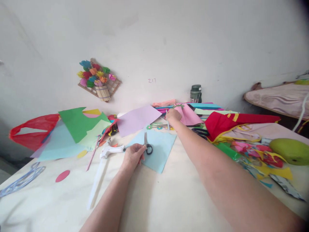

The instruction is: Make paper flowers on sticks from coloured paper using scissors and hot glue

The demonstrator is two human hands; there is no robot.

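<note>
My left hand [134, 156] is closed round one handle loop of a small pair of scissors [145, 139], whose blades point away from me and whose black loop shows at the right. Beneath the scissors lies a light blue sheet of paper [160, 154]. My right hand [174, 115] reaches to the far side of the table, fingers pinched on a thin pale blue strip [168, 125]. Pink paper [190, 115] lies just right of that hand, and a lilac sheet [138, 120] to its left. Small flower-like pieces [159, 128] lie just below it.
A white glue gun [112, 150] lies left of my left hand. Black-handled scissors [201, 131], red cloth [224, 124], paper scraps [263, 154] and a green fruit [289, 151] are at the right. A bottle [195, 93] stands by the wall; green paper [76, 124] lies left.
</note>
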